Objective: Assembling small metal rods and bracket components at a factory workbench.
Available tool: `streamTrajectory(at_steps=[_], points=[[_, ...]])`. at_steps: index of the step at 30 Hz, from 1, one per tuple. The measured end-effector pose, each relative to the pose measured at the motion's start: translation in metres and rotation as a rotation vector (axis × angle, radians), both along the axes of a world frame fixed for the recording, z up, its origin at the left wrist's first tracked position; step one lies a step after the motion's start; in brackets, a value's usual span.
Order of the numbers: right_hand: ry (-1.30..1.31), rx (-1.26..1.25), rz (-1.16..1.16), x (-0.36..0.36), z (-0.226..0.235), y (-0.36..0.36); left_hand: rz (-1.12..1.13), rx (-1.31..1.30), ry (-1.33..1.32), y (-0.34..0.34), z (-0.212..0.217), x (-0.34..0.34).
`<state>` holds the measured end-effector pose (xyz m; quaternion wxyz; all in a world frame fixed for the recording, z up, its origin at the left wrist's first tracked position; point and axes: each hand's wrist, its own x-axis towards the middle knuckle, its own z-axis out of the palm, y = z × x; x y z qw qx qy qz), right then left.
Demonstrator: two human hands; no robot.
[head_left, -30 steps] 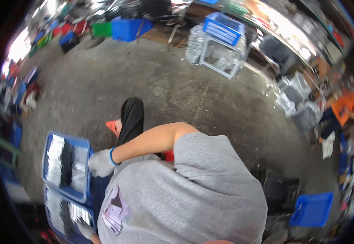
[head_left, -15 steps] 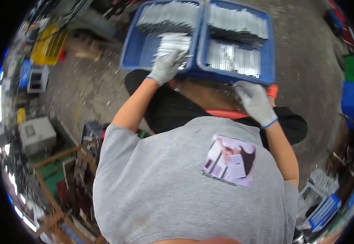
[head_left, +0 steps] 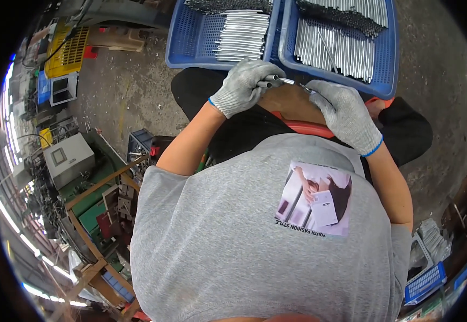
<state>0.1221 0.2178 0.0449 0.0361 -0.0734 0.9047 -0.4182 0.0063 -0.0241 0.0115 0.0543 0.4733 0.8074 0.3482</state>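
Head view: half a second ago the left hand was out over the far crate and the right hand lay at the crate's near edge; now both gloved hands have come back together over the lap. The left fingers are curled tight round a few short metal tubes, and a thin metal rod runs from them to the right hand, whose fingers pinch its other end. So a piece has left the stock and the hands appear to be working it between them.

Just beyond the hands sit two blue plastic crates, the left blue crate and the right blue crate, each holding rows of silver tubes. They rest on a rough grey concrete floor. Far left stand a yellow crate, a grey metal box and a wooden frame; at near right lies a small blue basket.
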Motion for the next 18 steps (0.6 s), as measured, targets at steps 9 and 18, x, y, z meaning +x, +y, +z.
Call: streamTrajectory(at_steps=[9, 18], points=[[-0.037, 0.047, 0.06, 0.002, 0.005, 0.001, -0.057, -0.009, -0.038, 0.003, -0.003, 0.007], [-0.12, 0.032, 0.027, -0.002, -0.005, -0.003, -0.059, -0.03, -0.036, 0.007, -0.003, 0.013]])
